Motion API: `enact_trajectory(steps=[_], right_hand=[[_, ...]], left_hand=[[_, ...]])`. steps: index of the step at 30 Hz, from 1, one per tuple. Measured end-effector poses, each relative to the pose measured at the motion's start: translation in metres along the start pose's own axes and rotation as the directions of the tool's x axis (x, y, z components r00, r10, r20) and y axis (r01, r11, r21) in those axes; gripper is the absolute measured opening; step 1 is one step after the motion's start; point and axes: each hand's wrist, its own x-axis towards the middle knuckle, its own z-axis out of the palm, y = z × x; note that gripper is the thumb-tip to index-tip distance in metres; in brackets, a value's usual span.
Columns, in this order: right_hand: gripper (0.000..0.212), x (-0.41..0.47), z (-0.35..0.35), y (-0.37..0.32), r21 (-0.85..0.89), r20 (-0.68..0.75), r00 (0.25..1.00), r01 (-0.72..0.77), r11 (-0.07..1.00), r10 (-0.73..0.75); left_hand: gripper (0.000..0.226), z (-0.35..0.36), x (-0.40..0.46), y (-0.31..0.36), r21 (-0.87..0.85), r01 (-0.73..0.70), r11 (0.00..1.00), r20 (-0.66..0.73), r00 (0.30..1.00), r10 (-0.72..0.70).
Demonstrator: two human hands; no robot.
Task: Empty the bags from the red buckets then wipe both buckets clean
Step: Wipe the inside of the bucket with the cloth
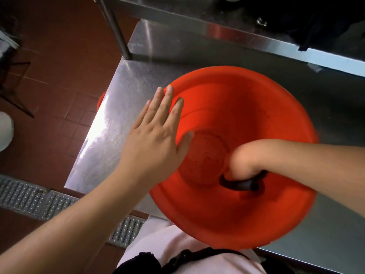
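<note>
Wiping appears underway: the bagless red bucket (246, 119) on the desk (122, 107) is steadied by the flat, straight-fingered left hand (158, 135) while the right hand (243, 163) grips a dark cloth (241, 184) inside.

Single head cam, wide-angle, looked steeply down from above the person's chest. It sat close over the red bucket (246, 119), which filled the middle and right of frame. Both forearms entered from the bottom corners, left hand (156, 133) and right hand (243, 161) near centre. Steel table (126, 91) ran from centre to top right, its upper shelf (227, 18) crossing the top edge. Tiled floor (65, 62) and a floor grate (25, 196) took the left side. Edges bowed from lens distortion. No second view, so no overlap.
</note>
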Motion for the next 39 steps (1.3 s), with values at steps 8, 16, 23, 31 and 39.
enact_trajectory(steps=[8, 16, 23, 31, 39], right_hand=[[0.029, -0.095, 0.067, 0.029, 0.259, -0.860, 0.499, 0.259, 0.930, 0.101], [0.030, -0.094, 0.111, 0.032, 0.245, -0.965, 0.049, 0.525, 0.815, 0.258], [0.023, -0.084, 0.129, -0.005, 0.319, -0.906, -0.031, 0.603, 0.731, 0.422], [0.029, -0.081, 0.134, -0.092, 0.348, -0.906, 0.081, 0.701, 0.622, 0.416], [0.041, -0.073, 0.109, -0.121, 0.406, -0.771, 0.176, 0.876, 0.259, 0.612]], left_hand=[[0.040, -0.023, -0.015, 0.012, -0.115, 0.083, 0.990, -0.119, 0.988, -0.096], [0.082, -0.020, -0.071, 0.051, -0.184, 0.283, 0.941, 0.214, 0.946, -0.242], [0.079, -0.019, -0.034, 0.029, -0.134, 0.238, 0.962, 0.120, 0.967, -0.223], [0.078, -0.012, 0.037, -0.013, -0.045, -0.185, 0.982, 0.195, 0.962, 0.190], [0.074, -0.009, 0.088, -0.017, -0.022, -0.411, 0.911, 0.211, 0.889, 0.407]])
